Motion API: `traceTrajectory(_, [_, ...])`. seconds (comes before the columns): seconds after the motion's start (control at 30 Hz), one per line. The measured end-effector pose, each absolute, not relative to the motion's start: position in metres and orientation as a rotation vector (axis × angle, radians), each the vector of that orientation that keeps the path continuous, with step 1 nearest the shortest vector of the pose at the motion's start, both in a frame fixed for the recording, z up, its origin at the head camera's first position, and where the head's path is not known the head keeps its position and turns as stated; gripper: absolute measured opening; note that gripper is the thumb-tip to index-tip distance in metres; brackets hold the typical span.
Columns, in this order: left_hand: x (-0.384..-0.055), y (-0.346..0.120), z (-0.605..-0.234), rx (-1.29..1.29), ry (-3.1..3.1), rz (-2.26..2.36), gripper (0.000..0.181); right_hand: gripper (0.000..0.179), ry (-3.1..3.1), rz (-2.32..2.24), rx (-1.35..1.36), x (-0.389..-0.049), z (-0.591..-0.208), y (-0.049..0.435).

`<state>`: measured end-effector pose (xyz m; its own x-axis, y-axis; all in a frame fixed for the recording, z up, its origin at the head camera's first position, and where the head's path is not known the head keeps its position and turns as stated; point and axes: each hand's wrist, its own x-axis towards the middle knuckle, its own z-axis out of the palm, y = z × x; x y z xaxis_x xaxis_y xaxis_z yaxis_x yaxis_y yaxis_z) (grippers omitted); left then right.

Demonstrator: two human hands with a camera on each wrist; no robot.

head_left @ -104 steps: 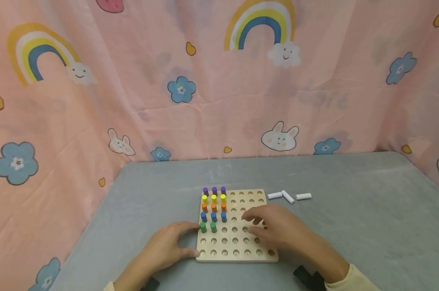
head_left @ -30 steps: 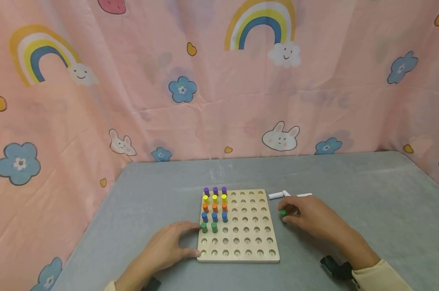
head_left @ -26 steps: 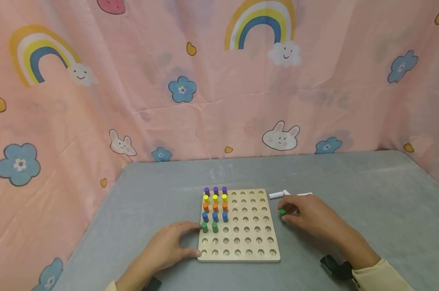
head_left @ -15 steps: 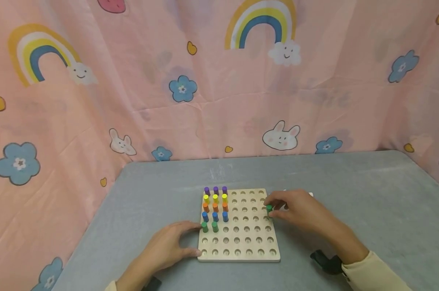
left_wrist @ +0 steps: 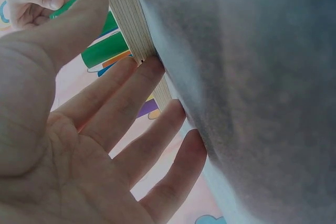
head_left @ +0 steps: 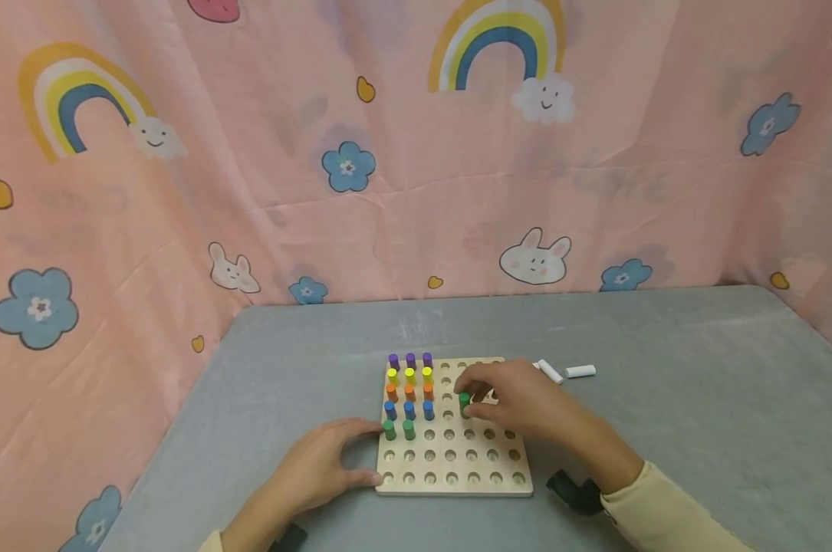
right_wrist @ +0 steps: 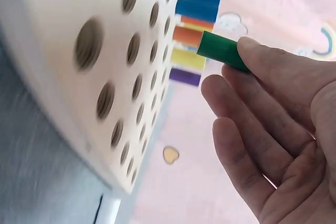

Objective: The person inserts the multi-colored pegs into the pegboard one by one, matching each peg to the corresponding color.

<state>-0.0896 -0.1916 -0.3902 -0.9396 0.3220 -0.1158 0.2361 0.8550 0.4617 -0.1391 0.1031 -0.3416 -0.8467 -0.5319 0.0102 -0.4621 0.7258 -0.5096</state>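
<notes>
A square wooden pegboard (head_left: pixel 460 484) with rows of round holes lies on the grey table. Purple (head_left: pixel 411 360), yellow (head_left: pixel 409 376), orange (head_left: pixel 409 392) and blue pegs (head_left: pixel 409 411) stand three to a row on its left side, with two green pegs (head_left: pixel 409 430) in the row nearest me. My right hand (head_left: pixel 526 395) pinches another green peg (right_wrist: pixel 223 51) between thumb and fingers, above the board's holes and clear of them in the right wrist view. My left hand (head_left: pixel 319 464) touches the board's left edge with its thumb and fingertips, the fingers fairly straight.
White pegs (head_left: pixel 580 371) lie loose on the table to the right of the board, one partly hidden behind my right hand. A pink patterned curtain (head_left: pixel 416 192) hangs behind the table's (head_left: pixel 305 345) far edge.
My right hand went to the table right of the board, picked up a green peg, and has carried it left over the board. My left hand has stayed at the board's edge.
</notes>
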Motion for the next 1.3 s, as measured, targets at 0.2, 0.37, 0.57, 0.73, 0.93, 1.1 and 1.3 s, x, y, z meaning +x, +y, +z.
traceTrajectory(0.2, [-0.089,-0.192,-0.39,0.431,2.844,0.666,0.06,0.017,2.728,-0.807,-0.856,-0.14,-0.345,0.087])
traceTrajectory(0.37, [-0.089,-0.192,-0.389,0.423,2.838,0.674,0.06,0.018,2.722,-0.812,-0.916,-0.139,-0.35,0.076])
traceTrajectory(0.57, [-0.089,-0.192,-0.39,0.442,2.847,0.673,0.059,0.014,2.705,-0.807,-0.931,-0.137,-0.355,0.066])
traceTrajectory(0.73, [-0.089,-0.192,-0.39,0.443,2.85,0.674,0.059,0.014,2.684,-0.808,-0.902,-0.136,-0.359,0.06])
traceTrajectory(0.93, [-0.088,-0.192,-0.39,0.456,2.859,0.674,0.058,0.012,2.688,-0.787,-0.895,-0.136,-0.361,0.06])
traceTrajectory(1.1, [-0.089,-0.191,-0.39,0.458,2.855,0.68,0.059,0.012,2.679,-0.761,-0.893,-0.135,-0.361,0.06])
traceTrajectory(1.3, [-0.088,-0.191,-0.389,0.456,2.846,0.688,0.059,0.015,2.676,-0.718,-0.883,-0.134,-0.361,0.06])
